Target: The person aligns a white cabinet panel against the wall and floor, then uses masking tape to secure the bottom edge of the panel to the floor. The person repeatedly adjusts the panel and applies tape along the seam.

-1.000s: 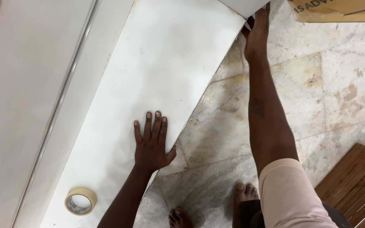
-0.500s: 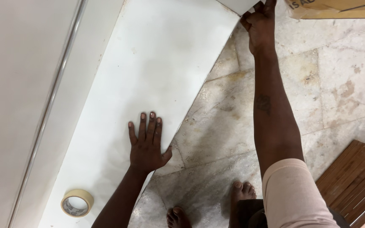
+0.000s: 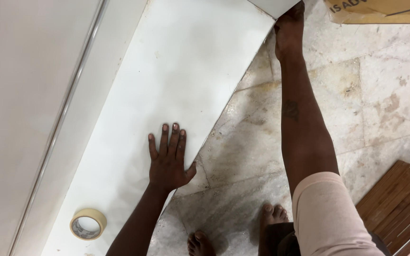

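1. Your left hand (image 3: 169,159) lies flat on the white panel (image 3: 181,80), fingers spread and pressed palm-down just inside its near edge. It grips nothing; it only bears on the surface.

2. Your right hand (image 3: 289,29) reaches far forward to the panel's far corner, where a second white sheet (image 3: 274,5) meets it. The fingers seem curled at that corner, but the top of the view cuts them off, so you cannot tell how firmly they hold it, or whether they hold it at all.

3. The panel lies on the marble floor (image 3: 380,95) beside a long white frame (image 3: 29,109) on its left, with its near edge running diagonally between your hands.

4. A roll of tape (image 3: 88,224) sits on the panel near its lower end, well apart from your left hand.

5. Your bare feet (image 3: 274,215) stand on the floor just beside the panel's edge. If the panel slides or drops, that edge could strike your toes.

6. With one arm stretched so far, your weight is likely to tip forward; leaning hard on the left palm could flex or skid the panel across the smooth stone.

7. A cardboard box (image 3: 380,12) and wooden slats (image 3: 399,204) crowd the right side, so a sudden step back could catch on them.
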